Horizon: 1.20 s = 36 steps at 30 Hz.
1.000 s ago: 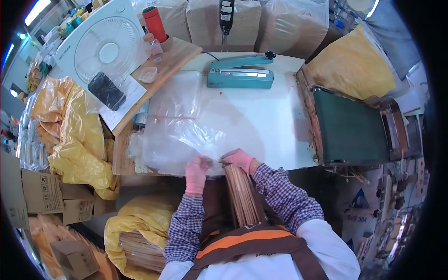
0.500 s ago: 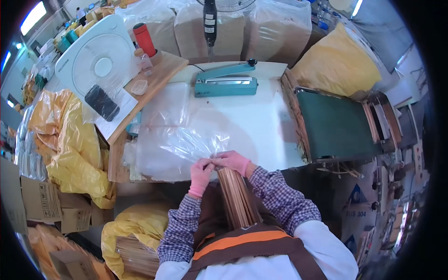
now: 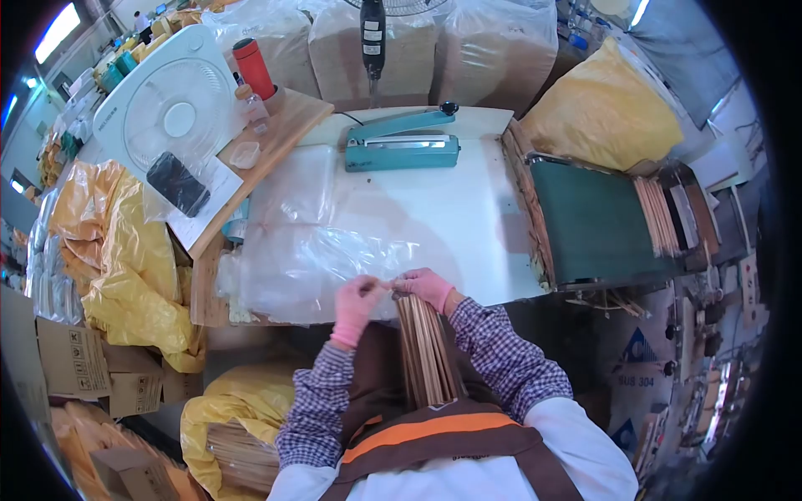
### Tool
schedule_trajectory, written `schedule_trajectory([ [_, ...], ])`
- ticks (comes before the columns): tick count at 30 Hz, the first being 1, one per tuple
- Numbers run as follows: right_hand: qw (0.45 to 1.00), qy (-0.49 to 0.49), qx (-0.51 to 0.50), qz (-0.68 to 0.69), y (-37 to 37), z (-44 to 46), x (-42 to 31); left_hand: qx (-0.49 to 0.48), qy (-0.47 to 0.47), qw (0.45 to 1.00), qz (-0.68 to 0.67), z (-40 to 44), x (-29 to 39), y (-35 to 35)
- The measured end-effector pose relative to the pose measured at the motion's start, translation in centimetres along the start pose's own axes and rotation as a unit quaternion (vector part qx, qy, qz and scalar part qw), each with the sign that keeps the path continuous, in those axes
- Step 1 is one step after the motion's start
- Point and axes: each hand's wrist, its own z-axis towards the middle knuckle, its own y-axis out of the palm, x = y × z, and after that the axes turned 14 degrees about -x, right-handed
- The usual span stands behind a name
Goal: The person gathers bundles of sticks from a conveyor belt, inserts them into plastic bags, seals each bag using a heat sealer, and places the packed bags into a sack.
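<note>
My left hand (image 3: 355,306), in a pink glove, is pinched at the edge of a clear plastic bag (image 3: 355,250) by the table's front edge. My right hand (image 3: 424,289), also gloved in pink, is closed at the top of a bundle of thin wooden sticks (image 3: 428,355), its fingertips close to the left ones. The bundle stands slanted between my forearms, its lower end against the brown apron. What exactly the fingertips pinch is too small to make out. Clear bags (image 3: 284,267) lie flat on the table's left part.
A teal heat sealer (image 3: 403,153) sits at the back of the white table (image 3: 468,217). On the right is a green conveyor belt (image 3: 585,221) with sticks at its far end. A wooden shelf (image 3: 292,117) at left holds a phone, a red bottle and a fan.
The hands came together at the bag's edge, then the left moved slightly away to the left. A bunch of sticks has appeared on the conveyor. The whole view has shifted with the head.
</note>
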Motion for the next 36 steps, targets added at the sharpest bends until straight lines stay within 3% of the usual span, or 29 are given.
schedule_trajectory([
  [1,1.000,-0.021,-0.015,-0.009,0.3,0.5,0.0,0.018,0.003,0.999,0.026,-0.5,-0.1,1.4],
  [3,0.999,0.006,0.008,-0.037,1.2,0.1,-1.4,0.006,-0.080,0.988,-0.131,-0.3,-1.3,2.1],
  [6,0.999,0.038,0.023,-0.014,1.1,-1.0,-1.7,0.118,-0.043,0.912,-0.390,-0.6,-2.0,0.4],
  [9,0.997,0.048,0.054,-0.027,-1.1,-1.7,-0.9,0.229,-0.077,0.870,-0.430,-0.5,-2.0,-4.6],
  [10,0.997,0.048,0.061,-0.017,-1.6,-2.1,-0.6,0.249,-0.018,0.939,-0.238,-0.1,-1.5,-4.6],
  [11,0.996,0.050,0.067,-0.005,-1.9,-2.3,-0.2,0.258,0.040,0.965,-0.035,0.0,-1.1,-4.3],
  [12,0.998,0.028,0.046,0.027,-1.1,-3.3,-1.4,0.257,0.096,0.946,0.170,0.1,-0.3,-3.9],
  [15,0.984,-0.052,-0.120,-0.123,1.7,-4.4,-5.5,0.107,0.091,0.962,0.233,-0.8,4.9,-0.1],
  [17,0.967,-0.122,-0.223,0.004,2.9,-3.4,-4.3,0.053,0.190,0.964,0.180,-1.5,7.2,3.3],
  [18,0.947,-0.158,-0.272,0.067,2.8,-3.1,-3.7,0.026,0.231,0.936,0.265,-2.5,8.9,4.7],
  [19,0.941,-0.204,-0.269,0.021,2.4,-3.4,-3.0,0.000,0.270,0.898,0.347,-3.7,10.5,5.9],
  [20,0.931,-0.248,-0.265,-0.024,1.8,-4.0,-2.1,-0.041,0.218,0.902,0.371,-5.3,11.5,7.1],
  [21,0.945,-0.245,-0.213,-0.033,1.5,-4.9,0.7,-0.081,0.165,0.901,0.392,-7.2,11.7,8.0],
  [23,0.966,-0.231,-0.108,-0.048,0.8,-6.6,6.4,-0.064,0.218,0.944,0.241,-10.0,8.9,8.5],
  [25,0.982,-0.164,-0.090,0.024,2.8,-11.3,11.0,-0.186,0.160,0.939,0.241,-13.1,7.1,9.2],
  [26,0.986,-0.132,-0.078,0.063,3.8,-13.7,13.2,-0.221,0.149,0.949,0.171,-14.6,6.3,10.0],
  [27,0.985,-0.165,0.045,0.010,4.7,-14.9,17.5,-0.255,0.138,0.952,0.100,-15.8,5.5,10.7],
  [30,0.976,-0.189,0.092,-0.049,5.5,-18.0,10.7,-0.305,0.094,0.931,0.175,-13.3,7.4,10.9],
  [31,0.948,-0.217,0.114,-0.202,4.8,-18.9,8.6,-0.302,0.064,0.931,0.195,-11.5,12.0,9.7],
  [32,0.894,-0.242,0.154,-0.345,4.2,-19.9,6.6,-0.265,0.103,0.941,0.185,-9.7,13.9,8.7],
  [33,0.751,-0.258,0.169,-0.585,2.7,-21.2,4.4,-0.187,0.218,0.946,0.153,-7.7,16.8,8.2],
  [34,0.813,-0.297,0.170,-0.471,4.4,-22.9,-2.0,-0.140,0.256,0.926,0.239,-6.0,19.2,7.4],
  [35,0.860,-0.332,0.170,-0.347,7.0,-23.9,-8.2,-0.137,0.214,0.944,0.212,-5.2,23.4,6.3],
  [36,0.780,-0.326,0.251,-0.471,7.7,-23.0,-10.9,-0.097,0.302,0.914,0.252,-3.5,24.4,5.5],
])
